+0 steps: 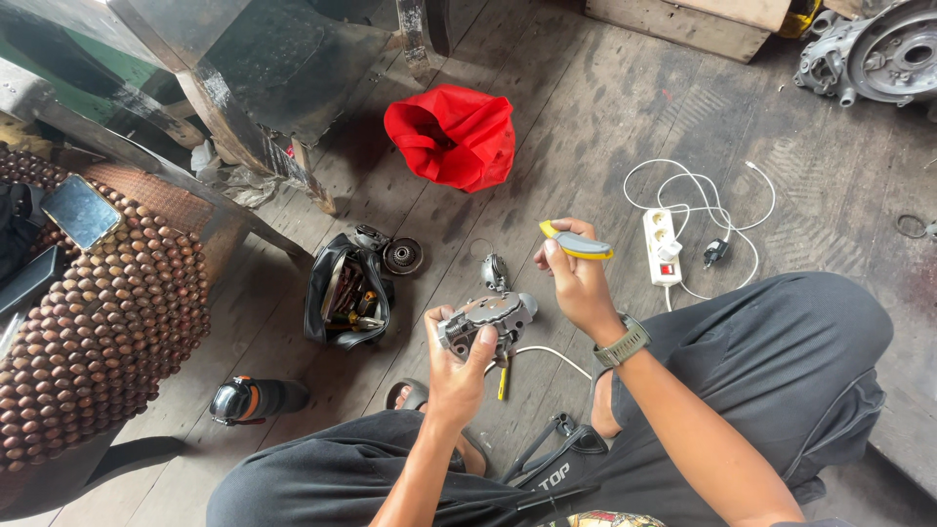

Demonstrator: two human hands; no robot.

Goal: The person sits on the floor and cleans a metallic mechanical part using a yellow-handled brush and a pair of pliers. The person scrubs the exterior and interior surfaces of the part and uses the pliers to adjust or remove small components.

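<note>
Grey metal housing (488,322) gripped in left hand (457,371), right hand (576,278) beside

The left hand (457,363) grips a grey metal gear housing (488,322) above the wooden plank floor (586,117). The right hand (576,278) holds a yellow-and-grey tool handle (576,243). An open black tool bag (346,293) lies left of them, a red cloth bag (451,135) beyond, and a white power strip (663,246) to the right.

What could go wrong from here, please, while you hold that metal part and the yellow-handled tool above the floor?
The grey metal part rests only in the left hand, so it might drop onto the wooden floor. The yellow-handled tool in the right hand could slip toward the fingers. The white cable of the power strip may snag a leg.
</note>
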